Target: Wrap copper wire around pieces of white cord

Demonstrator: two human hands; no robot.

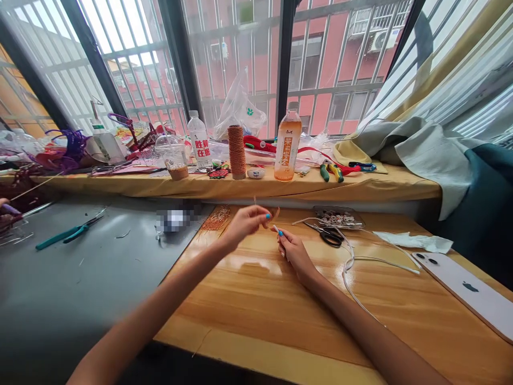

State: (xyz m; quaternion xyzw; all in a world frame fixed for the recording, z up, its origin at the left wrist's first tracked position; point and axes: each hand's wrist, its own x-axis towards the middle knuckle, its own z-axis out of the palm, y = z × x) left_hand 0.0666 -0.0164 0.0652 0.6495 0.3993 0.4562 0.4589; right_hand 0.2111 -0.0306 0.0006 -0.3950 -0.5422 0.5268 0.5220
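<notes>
My left hand [249,223] is closed in a pinch above the wooden table, with a thin brownish-orange strand [276,213] curling out from its fingertips. Just to the right and a little lower, my right hand [295,252] pinches a short white piece, which looks like a cord end [275,228]. The strand's curl lies close to this white tip; whether they touch I cannot tell. Black-handled scissors [331,237] lie right of my hands. Several white cords [348,263] trail over the table there. To the left sits a pile of cut copper-coloured strands [216,219].
A clear box of small pieces [339,218], a tissue [417,241] and a phone [467,289] lie on the right. Teal pliers [72,234] rest on the grey table, near another person's hand [4,203]. The ledge holds a copper-coloured spool [236,152] and a drink bottle [287,144].
</notes>
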